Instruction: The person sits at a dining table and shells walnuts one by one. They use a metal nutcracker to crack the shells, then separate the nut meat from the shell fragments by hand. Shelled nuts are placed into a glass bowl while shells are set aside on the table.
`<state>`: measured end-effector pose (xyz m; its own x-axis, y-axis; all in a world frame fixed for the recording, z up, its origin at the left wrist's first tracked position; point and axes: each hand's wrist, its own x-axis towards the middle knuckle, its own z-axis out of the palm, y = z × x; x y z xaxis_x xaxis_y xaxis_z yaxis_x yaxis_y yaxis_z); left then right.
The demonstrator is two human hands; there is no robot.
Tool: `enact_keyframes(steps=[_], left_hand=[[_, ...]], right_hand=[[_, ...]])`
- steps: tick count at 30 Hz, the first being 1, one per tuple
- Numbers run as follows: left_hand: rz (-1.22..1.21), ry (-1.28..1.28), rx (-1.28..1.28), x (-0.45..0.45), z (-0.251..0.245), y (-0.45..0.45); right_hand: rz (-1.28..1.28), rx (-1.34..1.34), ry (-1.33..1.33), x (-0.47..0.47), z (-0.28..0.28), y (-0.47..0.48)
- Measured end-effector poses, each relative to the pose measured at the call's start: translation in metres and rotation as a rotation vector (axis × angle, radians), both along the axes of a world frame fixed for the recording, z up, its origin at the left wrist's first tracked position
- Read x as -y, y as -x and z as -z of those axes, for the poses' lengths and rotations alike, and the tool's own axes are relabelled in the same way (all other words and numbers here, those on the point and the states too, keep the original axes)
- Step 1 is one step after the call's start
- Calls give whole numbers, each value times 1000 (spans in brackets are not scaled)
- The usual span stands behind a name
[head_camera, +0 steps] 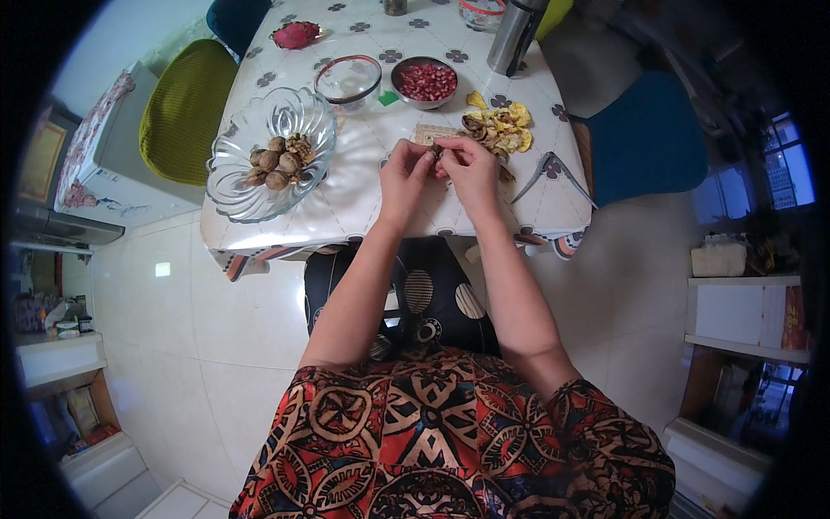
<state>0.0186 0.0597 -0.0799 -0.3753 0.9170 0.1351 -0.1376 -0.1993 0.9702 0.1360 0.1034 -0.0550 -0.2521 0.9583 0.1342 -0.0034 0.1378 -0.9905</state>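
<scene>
Near the table's front edge, my left hand [406,170] and my right hand [468,170] meet, fingertips pinching a small brown walnut piece [436,150] between them. Fingers partly hide it. To the left stands a scalloped glass bowl [227,193] with several whole walnuts [277,180] and an opened one [300,148]. A metal bowl [425,104] of red pomegranate seeds [426,82] lies beyond my hands. Yellow peel and brown shell pieces [502,126] are heaped beside my right hand. Farther right rests a metal nutcracker [550,157], its two handles spread.
A clear glass bowl [348,98] stands left of the metal bowl. A steel flask [513,40] is at the back right, a dragon fruit [296,35] at the back left. Chairs flank the table [363,220]; a patterned card lies behind my hands.
</scene>
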Motion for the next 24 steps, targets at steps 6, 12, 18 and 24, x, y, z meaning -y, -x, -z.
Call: enact_keyframes(steps=[6, 12, 18, 24], left_hand=[[36, -3, 406, 6, -12, 3], [15, 52, 307, 8, -18, 3], [78, 62, 213, 5, -11, 3], [47, 53, 199, 8, -19, 1]], right_hand=[[240, -123, -41, 4, 4, -4], [422, 676, -765, -5, -8, -23], [14, 318, -495, -1, -19, -6], [55, 245, -363, 2, -12, 5]])
